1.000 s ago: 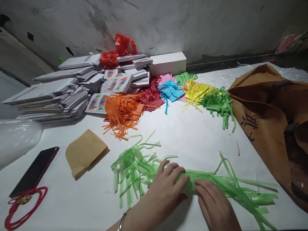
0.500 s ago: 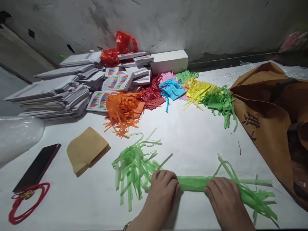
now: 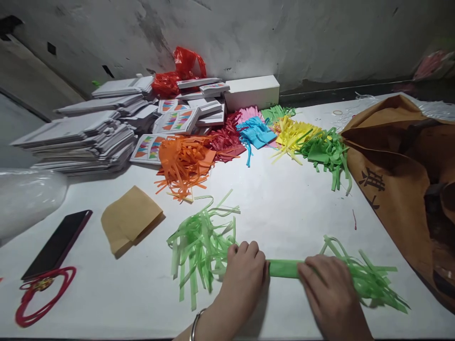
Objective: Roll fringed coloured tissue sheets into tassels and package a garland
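At the near edge of the white table [image 3: 284,203], the left hand [image 3: 245,277] and right hand [image 3: 329,291] clench a light green fringed paper strip [image 3: 284,268], now rolled tighter into a narrow tube, fringe fanning out both ends.

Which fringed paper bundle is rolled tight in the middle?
The light green bundle under both hands; the orange, red, blue, yellow and dark green ones lie loose farther back.

Orange fringe pile [image 3: 183,163], folded brown envelope [image 3: 131,224], dark phone [image 3: 57,244], red cord [image 3: 40,297], brown bag [image 3: 401,175].
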Motion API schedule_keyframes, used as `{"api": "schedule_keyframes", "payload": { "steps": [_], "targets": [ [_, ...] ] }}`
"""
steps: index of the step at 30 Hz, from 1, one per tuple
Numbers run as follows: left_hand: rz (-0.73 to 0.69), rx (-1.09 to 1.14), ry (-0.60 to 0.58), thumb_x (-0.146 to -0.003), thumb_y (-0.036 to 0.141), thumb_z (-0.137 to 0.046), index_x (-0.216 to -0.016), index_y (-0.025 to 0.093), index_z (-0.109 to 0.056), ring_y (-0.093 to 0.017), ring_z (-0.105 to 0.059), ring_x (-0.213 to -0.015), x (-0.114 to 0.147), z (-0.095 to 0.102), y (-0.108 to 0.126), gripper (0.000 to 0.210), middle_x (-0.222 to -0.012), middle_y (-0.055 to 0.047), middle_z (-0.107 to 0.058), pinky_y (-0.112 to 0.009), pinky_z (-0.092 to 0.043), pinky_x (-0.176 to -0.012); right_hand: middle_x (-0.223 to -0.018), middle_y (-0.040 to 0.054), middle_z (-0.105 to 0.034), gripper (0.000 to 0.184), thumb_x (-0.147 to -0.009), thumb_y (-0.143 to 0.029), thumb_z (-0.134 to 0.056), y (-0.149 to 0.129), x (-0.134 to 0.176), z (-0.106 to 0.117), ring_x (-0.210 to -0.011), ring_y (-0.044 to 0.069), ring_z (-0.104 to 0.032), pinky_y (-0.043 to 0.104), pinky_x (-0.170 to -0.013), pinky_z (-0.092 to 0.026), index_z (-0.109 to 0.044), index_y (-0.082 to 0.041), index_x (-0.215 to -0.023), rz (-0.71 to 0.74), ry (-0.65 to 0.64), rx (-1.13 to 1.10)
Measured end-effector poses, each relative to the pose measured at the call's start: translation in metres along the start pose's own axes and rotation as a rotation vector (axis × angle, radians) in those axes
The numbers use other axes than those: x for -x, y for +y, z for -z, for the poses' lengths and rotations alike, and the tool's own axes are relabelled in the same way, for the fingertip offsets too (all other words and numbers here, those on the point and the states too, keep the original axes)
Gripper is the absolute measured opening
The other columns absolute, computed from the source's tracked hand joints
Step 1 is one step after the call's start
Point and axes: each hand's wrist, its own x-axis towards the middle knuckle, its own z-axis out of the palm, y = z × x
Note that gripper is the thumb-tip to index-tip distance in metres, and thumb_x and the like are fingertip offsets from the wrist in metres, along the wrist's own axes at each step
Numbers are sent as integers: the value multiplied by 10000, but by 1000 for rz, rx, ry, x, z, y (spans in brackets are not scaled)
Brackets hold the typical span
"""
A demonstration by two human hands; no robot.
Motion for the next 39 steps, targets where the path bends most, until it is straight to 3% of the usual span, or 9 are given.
{"api": "schedule_keyframes", "payload": {
  "steps": [4,8,12,20,24,29,32,35,39],
  "targets": [
    [-19,72,67,-908,109,-591,-848,190,-628,-272,-583,-858,3,5,-2,108,-918,-55,-662,-498,-394,-847,-961,79,-687,257,-985,-36,-454,-11,5,-11,-968,231,-591,447,-984,-405,-666,-143,-1080,67,-22,-129],
    [-250,199,196,-912,155,-644,-1035,210,-622,-265,-557,-1039,10,8,-5,136,-1128,-50,-671,-526,-277,-1052,-892,58,-662,176,-975,-51,-498,-15,1,-10,-878,196,-570,409,-933,-395,-648,-142,-971,37,-13,-156],
    [-382,223,199,-931,82,-599,-966,206,-620,-215,-561,-947,15,-2,-7,131,-956,-8,-689,-462,-258,-1075,-958,72,-663,198,-1011,-118,-458,-24,-2,-12,-919,218,-566,435,-948,-373,-647,-147,-1060,26,-66,-168],
    [-172,398,188,-923,92,-599,-872,213,-608,-216,-560,-862,22,-10,-16,132,-883,2,-674,-415,-334,-862,-981,52,-661,182,-1018,-116,-454,-1,16,-8,-974,222,-589,447,-991,-345,-616,-199,-1017,-24,-96,-23],
    [-71,338,145,-954,89,-518,-879,205,-622,-229,-568,-863,21,-6,-9,173,-965,-32,-663,-426,-353,-832,-983,67,-641,162,-1048,-216,-434,14,19,1,-980,239,-587,446,-942,-351,-590,-218,-1006,-27,-134,135],
    [68,147,66,-917,113,-545,-801,189,-617,-268,-560,-855,13,-2,3,157,-950,-51,-650,-467,-365,-803,-892,56,-617,229,-1060,-251,-392,8,10,2,-863,230,-580,422,-832,-371,-544,-223,-891,-189,-203,212],
    [51,133,73,-893,78,-549,-838,188,-618,-253,-552,-837,10,-2,2,141,-954,-48,-645,-457,-368,-799,-858,54,-616,203,-1043,-259,-448,8,5,5,-814,228,-580,427,-801,-375,-559,-212,-880,-194,-152,223],
    [-74,175,108,-872,24,-558,-888,196,-620,-226,-552,-849,10,-4,-1,184,-967,-35,-649,-457,-362,-855,-986,85,-657,113,-1003,-165,-516,5,0,5,-956,252,-604,484,-929,-380,-625,-193,-1014,-85,-45,123],
    [-153,244,82,-822,2,-607,-897,214,-635,-223,-563,-875,10,0,-3,226,-921,-10,-673,-495,-328,-940,-921,63,-660,253,-997,-61,-426,-10,-8,-5,-923,207,-582,416,-933,-414,-652,-164,-1042,91,-78,-156]
  ]
}}
